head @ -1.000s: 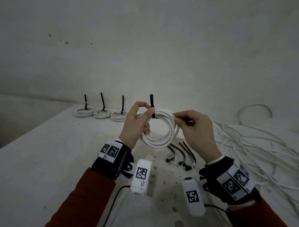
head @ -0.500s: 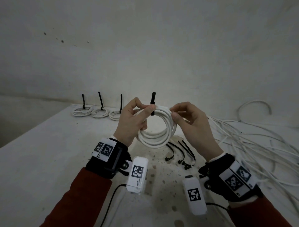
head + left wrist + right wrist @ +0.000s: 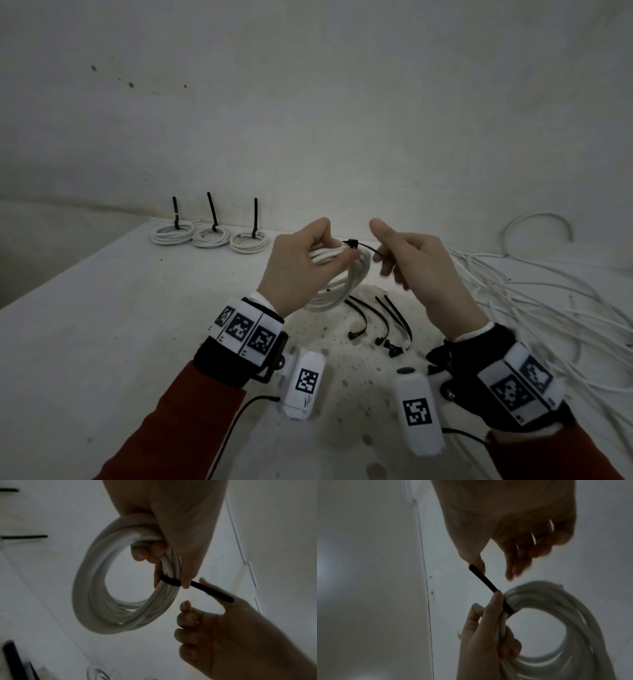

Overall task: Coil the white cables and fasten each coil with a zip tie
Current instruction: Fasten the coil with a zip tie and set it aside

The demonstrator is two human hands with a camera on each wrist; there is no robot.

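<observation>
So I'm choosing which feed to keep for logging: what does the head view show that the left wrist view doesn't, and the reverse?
Only the head view: three finished coils by the wall, spare zip ties on the table, and loose cable.
Only the left wrist view: the zip tie band wrapped round the strands.
Both: left hand gripping the coil, right hand at the tie's tail.

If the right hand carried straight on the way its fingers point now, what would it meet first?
Most likely the white cable coil that the left hand holds: the right hand points at it along the zip tie. Depth is unclear.
</observation>
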